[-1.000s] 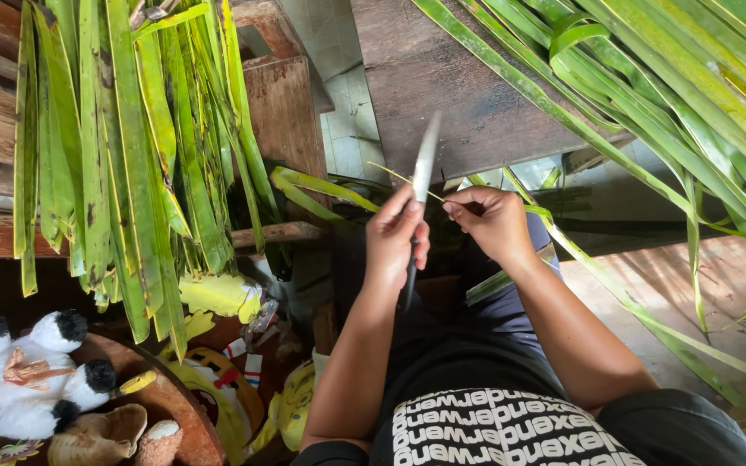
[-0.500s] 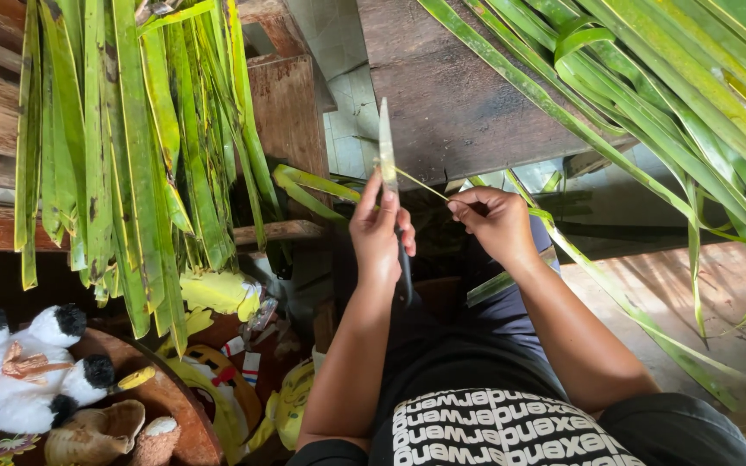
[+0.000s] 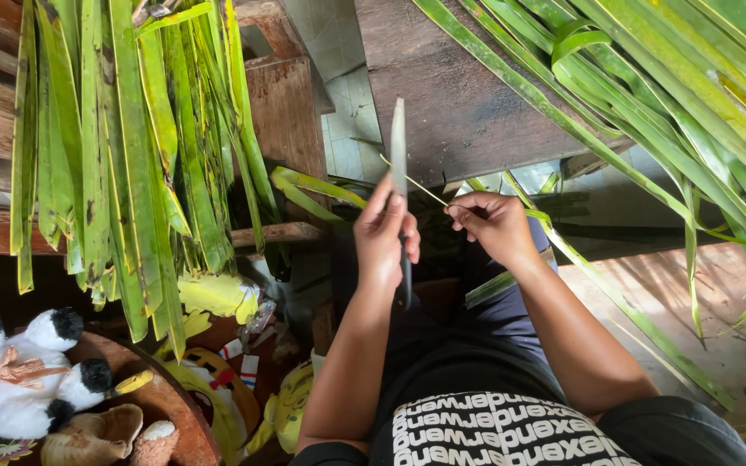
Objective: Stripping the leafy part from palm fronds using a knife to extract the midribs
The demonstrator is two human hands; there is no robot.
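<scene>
Left hand: the left hand (image 3: 386, 237) was wrapped shut around the dark handle of a knife (image 3: 399, 185), blade standing almost upright, tip pointing away from the body.
Right hand: the right hand (image 3: 494, 226) was pinched closed, its fingers (image 3: 466, 210) nipping one end of a thin pale leaf rib (image 3: 416, 184).
Rib: it ran as a taut line from the right fingers up and left, meeting the blade near its lower part; whether the edge was biting into it was too fine to tell.
Where it all sat: both hands worked in the air over the person's lap, above the near edge of the dark wooden desk (image 3: 459, 103), touching no surface.
Around: a bundle of hanging green leaf strips (image 3: 123, 164) drooped over the left edge of the wooden slats; a spray of long palm fronds (image 3: 649, 95) fanned across the right corner; one green strip (image 3: 580, 267) trailed under the right wrist.
Lower left: a black-and-white plush toy (image 3: 19, 380) lay on a round wooden surface, well apart from the hands.
Doing it well, as I judged it: rib kept tight, blade held at a shallow angle, stroke directed away from the pinching fingers.
Watch point: the left thumb lay close beside the blade, so light pressure looked wise.
</scene>
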